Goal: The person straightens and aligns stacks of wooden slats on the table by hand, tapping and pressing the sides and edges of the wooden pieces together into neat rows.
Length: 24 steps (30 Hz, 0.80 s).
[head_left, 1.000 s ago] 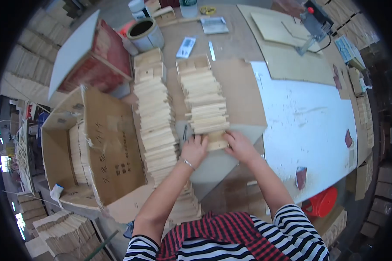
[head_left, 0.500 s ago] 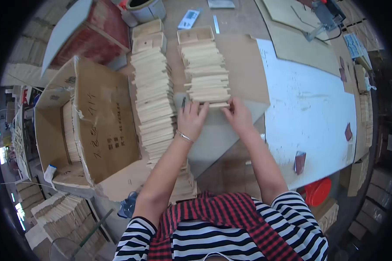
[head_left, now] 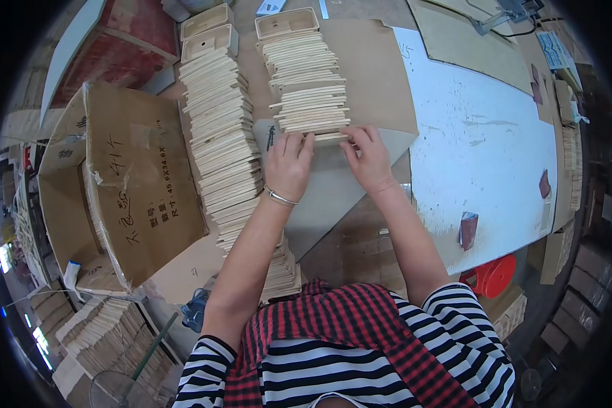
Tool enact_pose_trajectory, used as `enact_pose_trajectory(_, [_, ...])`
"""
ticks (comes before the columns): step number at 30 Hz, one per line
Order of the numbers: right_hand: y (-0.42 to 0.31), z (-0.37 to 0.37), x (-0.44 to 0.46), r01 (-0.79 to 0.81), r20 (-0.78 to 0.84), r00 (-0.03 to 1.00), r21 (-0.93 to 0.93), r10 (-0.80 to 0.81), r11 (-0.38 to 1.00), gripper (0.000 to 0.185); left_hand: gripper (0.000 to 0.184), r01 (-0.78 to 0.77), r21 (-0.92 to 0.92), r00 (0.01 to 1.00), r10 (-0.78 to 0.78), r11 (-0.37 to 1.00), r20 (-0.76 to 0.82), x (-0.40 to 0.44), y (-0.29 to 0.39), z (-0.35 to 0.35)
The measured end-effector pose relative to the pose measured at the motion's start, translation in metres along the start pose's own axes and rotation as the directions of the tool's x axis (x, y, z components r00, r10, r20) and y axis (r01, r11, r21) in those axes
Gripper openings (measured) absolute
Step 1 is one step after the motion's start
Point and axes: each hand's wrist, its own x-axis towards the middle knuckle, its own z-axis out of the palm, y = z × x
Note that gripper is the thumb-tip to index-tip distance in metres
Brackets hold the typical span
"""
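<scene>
Two rows of thin wooden pieces stand on the table, a shorter row (head_left: 311, 81) in the middle and a longer row (head_left: 219, 129) left of it. At the near end of the shorter row, a wooden piece (head_left: 329, 137) lies between my two hands. My left hand (head_left: 290, 163) has its fingertips pressed at the piece's left end, a bracelet on the wrist. My right hand (head_left: 367, 155) pinches the right end between thumb and fingers. Shallow wooden trays (head_left: 287, 24) show their hollow faces at the far ends of the rows.
An open cardboard box (head_left: 139, 183) stands at the left, with a red-sided box (head_left: 119, 51) behind it. A white board (head_left: 479, 156) bearing a dark red scrap (head_left: 468, 230) covers the right side. A red plastic object (head_left: 494, 275) is below its edge.
The view has shifted, so the rows and table sit higher in it. The wooden piece, earlier showing its broad face, now stands edge-up against the near end of the shorter row.
</scene>
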Motion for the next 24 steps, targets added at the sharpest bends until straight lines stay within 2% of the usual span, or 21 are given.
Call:
enact_pose_trajectory(5, [-0.001,-0.001,-0.005,0.042,0.024,0.999,-0.063,-0.041,0.997,0.026,0.032,0.016,-0.016,1.0,-0.015,1.0,0.022,0.003,0.004,-0.003])
enact_pose_trajectory(9, [-0.007,-0.006,-0.001,0.109,-0.007,0.994,-0.101,-0.11,0.989,0.026,0.038,0.033,-0.011,0.996,-0.032,0.999,0.088,0.005,0.004,-0.002])
enact_pose_trajectory(13, [-0.007,-0.011,0.002,0.101,-0.043,0.993,-0.125,-0.107,0.987,0.028,0.023,0.002,0.067,0.996,-0.008,0.998,0.09,0.006,0.003,0.002])
enact_pose_trajectory(17, [-0.005,-0.011,0.002,0.087,-0.037,0.995,-0.192,-0.096,0.977,0.029,0.028,0.001,0.076,0.999,-0.005,0.997,0.044,0.005,0.006,0.002])
enact_pose_trajectory(20, [-0.002,-0.011,0.0,0.113,-0.03,0.992,-0.225,-0.123,0.968,0.029,0.046,0.043,0.072,0.995,-0.049,0.997,0.086,0.005,0.006,0.001])
enact_pose_trajectory(24, [-0.002,-0.009,0.003,0.129,-0.049,0.989,-0.219,-0.143,0.967,0.029,0.048,0.038,0.115,0.995,-0.048,0.993,0.091,0.006,0.006,0.002])
